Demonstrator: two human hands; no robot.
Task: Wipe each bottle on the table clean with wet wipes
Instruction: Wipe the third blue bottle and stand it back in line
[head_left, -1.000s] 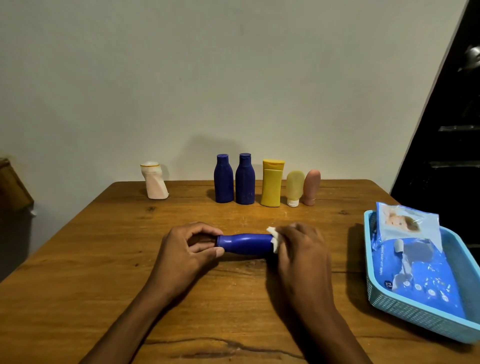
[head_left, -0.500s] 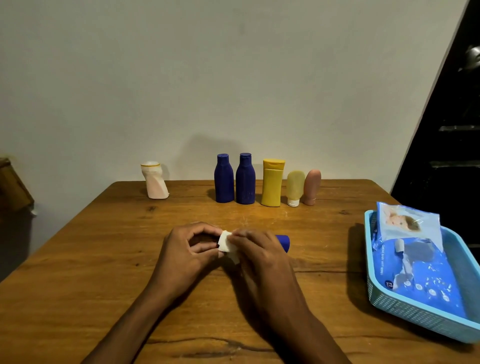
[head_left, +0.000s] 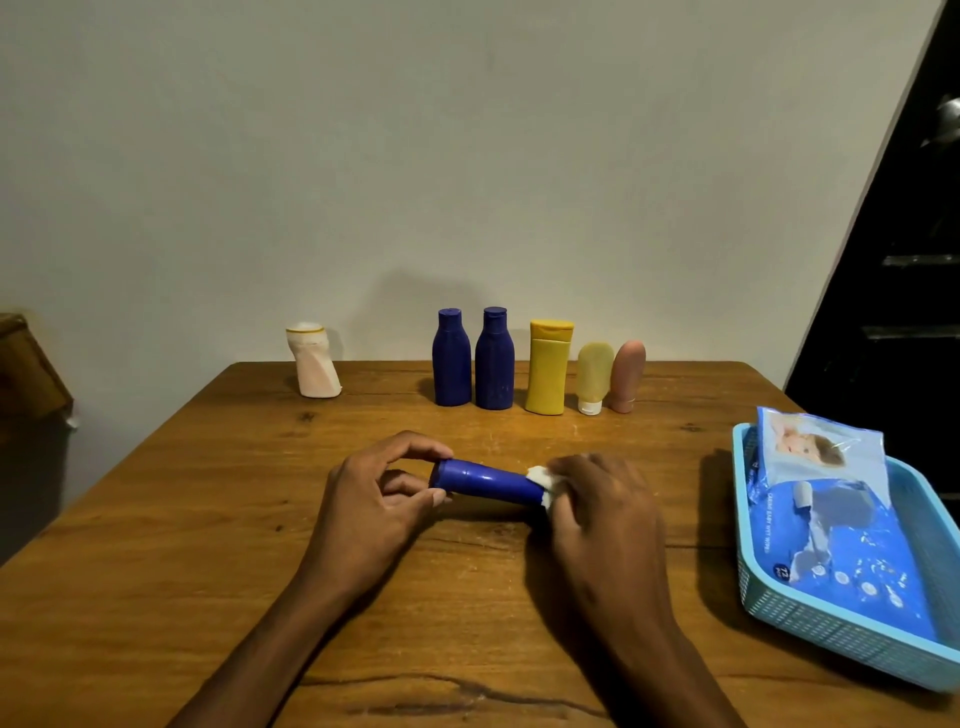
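Sliding back along the blue bottle (head_left: 485, 479) since half a second ago, the right hand (head_left: 597, 514) now sits at the bottle's right end, so most of the blue body shows again. That hand's fingers are curled round a white wet wipe (head_left: 543, 480) bunched against the bottle. The left hand (head_left: 376, 499) pinches the bottle's left end between thumb and fingertips, and the bottle lies on its side between the two hands, just above the counter (head_left: 156, 545).

Right of the bottle, a light blue basket (head_left: 841, 642) holds a blue pack of wipes (head_left: 841, 535); I can read "72" on it and a line that looks like "BABY WET WIPES", though it is small. Beyond the bottle, along the counter's far edge, stand two dark blue bottles (head_left: 472, 358), a yellow bottle (head_left: 548, 366), a pale yellow tube (head_left: 594, 376) and a pink tube (head_left: 627, 383). A white bottle (head_left: 313, 361) stands apart, far left of the bottle. The counter is worn brown wood against a plain pale wall (head_left: 467, 156).
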